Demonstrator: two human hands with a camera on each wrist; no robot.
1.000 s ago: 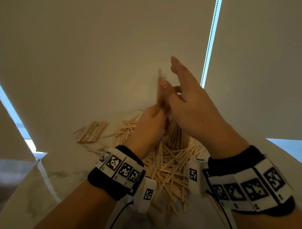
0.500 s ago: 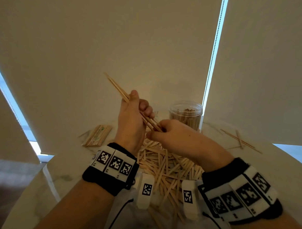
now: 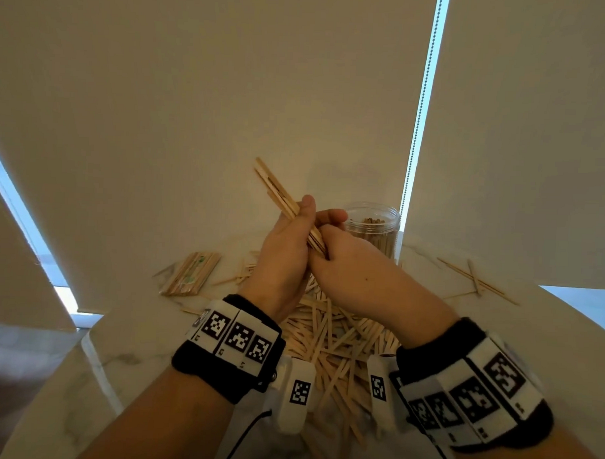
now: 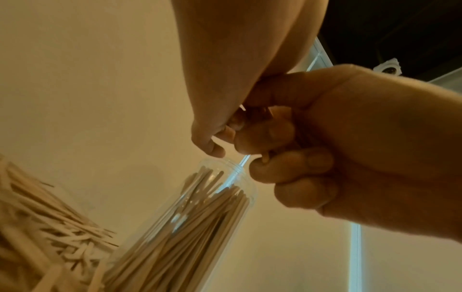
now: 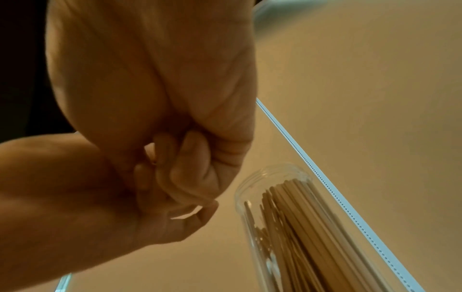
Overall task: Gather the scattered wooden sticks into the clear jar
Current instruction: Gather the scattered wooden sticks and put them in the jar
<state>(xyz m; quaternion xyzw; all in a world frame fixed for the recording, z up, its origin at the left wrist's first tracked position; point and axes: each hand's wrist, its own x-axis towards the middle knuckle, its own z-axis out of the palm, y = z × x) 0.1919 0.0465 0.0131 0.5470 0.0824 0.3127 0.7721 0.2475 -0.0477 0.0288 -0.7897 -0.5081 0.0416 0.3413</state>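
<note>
My left hand [image 3: 306,226] grips a bundle of flat wooden sticks [image 3: 278,190] that slants up and to the left above the table. My right hand [image 3: 324,245] is pressed against the left one, its fingers curled round the bundle's lower end. The clear jar [image 3: 373,228] stands upright just behind the hands, holding several sticks. In the left wrist view the jar [image 4: 200,213] sits below both fists, and the right wrist view shows the jar [image 5: 287,217] the same way. A loose pile of sticks [image 3: 331,336] lies under my wrists.
A flat packet of sticks [image 3: 190,273] lies at the left on the white marble table [image 3: 125,360]. A few thin skewers [image 3: 474,280] lie at the far right. Roller blinds hang close behind the table, with a bead chain [image 3: 418,123] beside the jar.
One second ago my right hand was open above the upright sticks. It has since come down and closed on the bundle's lower end, and the bundle now tilts up-left.
</note>
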